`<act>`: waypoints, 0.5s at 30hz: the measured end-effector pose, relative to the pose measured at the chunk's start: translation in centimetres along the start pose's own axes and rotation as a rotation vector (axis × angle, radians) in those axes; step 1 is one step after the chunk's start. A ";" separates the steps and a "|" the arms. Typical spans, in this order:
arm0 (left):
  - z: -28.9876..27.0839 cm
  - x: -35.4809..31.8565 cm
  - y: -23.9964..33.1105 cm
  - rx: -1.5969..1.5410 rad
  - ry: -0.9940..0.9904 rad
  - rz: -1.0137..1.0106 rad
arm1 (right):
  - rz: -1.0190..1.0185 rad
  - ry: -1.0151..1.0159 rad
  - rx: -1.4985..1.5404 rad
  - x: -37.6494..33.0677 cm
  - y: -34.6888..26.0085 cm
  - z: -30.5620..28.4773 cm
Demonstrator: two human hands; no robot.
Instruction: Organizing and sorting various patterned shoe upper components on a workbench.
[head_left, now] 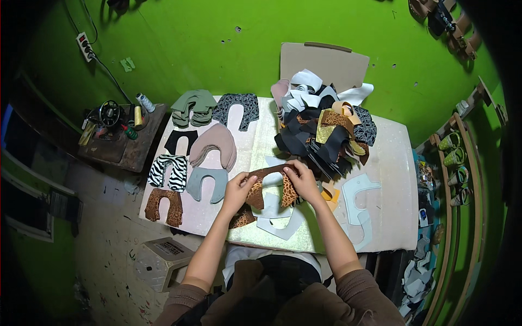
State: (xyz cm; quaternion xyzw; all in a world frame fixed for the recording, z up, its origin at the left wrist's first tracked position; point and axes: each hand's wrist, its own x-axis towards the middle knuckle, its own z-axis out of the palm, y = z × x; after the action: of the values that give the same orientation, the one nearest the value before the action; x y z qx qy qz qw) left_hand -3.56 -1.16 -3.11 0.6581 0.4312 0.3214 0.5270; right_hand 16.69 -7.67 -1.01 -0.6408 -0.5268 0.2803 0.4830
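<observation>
Two hands pinch one giraffe-print piece (270, 187) over the table's (391, 217) near middle. It looks thin, light and floppy, best taken at its edges. Left hand (237, 190) grips the left limb, right hand (302, 180) the top right, fingers closed, forearms converging. Sorted stacks (193, 157) lie left, a mixed heap (326, 130) far right.

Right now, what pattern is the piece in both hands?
Brown giraffe print, clearest in the head view: piece.

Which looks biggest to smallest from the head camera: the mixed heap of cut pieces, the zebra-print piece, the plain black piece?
1. Mixed heap of cut pieces, by far the largest.
2. Zebra-print piece.
3. Plain black piece, slightly smaller, though it lies a bit farther away, so that gap is unsure.
</observation>
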 end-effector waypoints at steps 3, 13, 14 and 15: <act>-0.7 -0.8 -1.3 -0.128 0.071 -0.018 | 0.092 -0.060 0.173 -0.9 1.7 2.5; -9.5 -4.8 -6.9 -0.273 0.152 -0.216 | 0.485 -0.193 0.573 -4.6 1.6 13.0; -11.1 -5.2 -7.9 -0.262 0.157 -0.218 | 0.494 -0.187 0.572 -4.6 1.1 14.7; -12.8 -5.6 -8.8 -0.212 0.180 -0.197 | 0.523 -0.204 0.573 -4.6 0.1 16.1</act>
State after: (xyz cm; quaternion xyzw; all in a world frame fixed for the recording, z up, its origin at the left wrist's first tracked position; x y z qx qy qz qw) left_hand -19.17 -0.28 -8.46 0.5222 0.5025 0.3694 0.5817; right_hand 1.41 -6.76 -7.84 -0.5613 -0.2918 0.5915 0.4999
